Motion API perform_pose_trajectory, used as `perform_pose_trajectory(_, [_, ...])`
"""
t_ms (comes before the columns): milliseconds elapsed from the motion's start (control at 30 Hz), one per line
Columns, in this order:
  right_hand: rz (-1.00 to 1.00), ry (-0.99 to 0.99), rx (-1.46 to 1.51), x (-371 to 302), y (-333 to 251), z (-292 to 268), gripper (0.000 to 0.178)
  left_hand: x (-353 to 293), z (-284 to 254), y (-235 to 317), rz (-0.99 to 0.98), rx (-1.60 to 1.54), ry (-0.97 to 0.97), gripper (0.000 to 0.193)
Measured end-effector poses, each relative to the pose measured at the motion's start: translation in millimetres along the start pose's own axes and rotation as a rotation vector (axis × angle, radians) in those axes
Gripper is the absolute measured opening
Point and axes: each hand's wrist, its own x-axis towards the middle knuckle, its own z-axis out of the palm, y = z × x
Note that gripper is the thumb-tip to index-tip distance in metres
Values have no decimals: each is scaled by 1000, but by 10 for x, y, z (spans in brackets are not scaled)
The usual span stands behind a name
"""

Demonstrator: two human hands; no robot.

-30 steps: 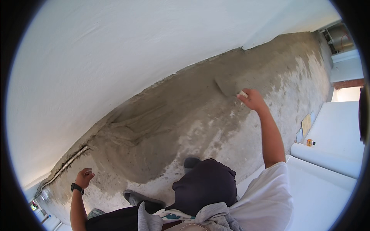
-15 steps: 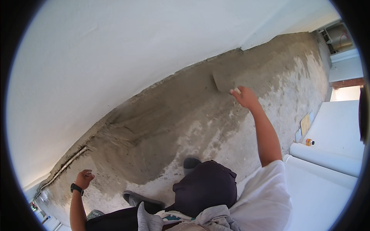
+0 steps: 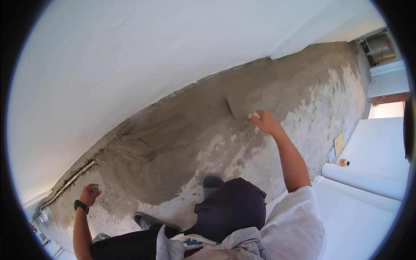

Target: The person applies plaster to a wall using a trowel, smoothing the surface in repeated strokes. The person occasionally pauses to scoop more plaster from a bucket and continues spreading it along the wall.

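My right hand grips the pale handle of a plastering trowel, whose blade lies against the wet grey mortar. Its blade is nearly the same grey as the mortar, and a dark line shows along its left edge. The mortar is spread over the floor along the white wall, smooth toward the right and ridged near the left end. My left hand, with a dark watch on the wrist, hangs over the floor at the lower left. Its fingers are loosely bent and hold nothing.
A thin pale pipe runs along the wall's foot at the left. My shoes stand beside the mortar's edge. Large white panels lie at the right, with a small bottle and a yellowish card nearby.
My right hand has drawn the trowel left and a little nearer across the mortar. My left hand has shifted slightly left and up in the view.
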Motion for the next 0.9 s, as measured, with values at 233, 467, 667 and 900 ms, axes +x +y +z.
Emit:
perform_pose_trajectory(233, [70,35,-13,-188,-358,285,57,94,-41,100,49,-65,15,42])
perform_pose_trajectory(467, [-165,-7,-143,-298,-912,590,52,91,-29,135,32,51,-2,44])
perform_pose_trajectory(667, [-199,138,-284,179,-510,568,54,49,-83,180,41,-3,39,41])
perform_pose_trajectory(900, [19,21,-396,314,-251,-213,55,-24,-10,18,-18,55,27,40])
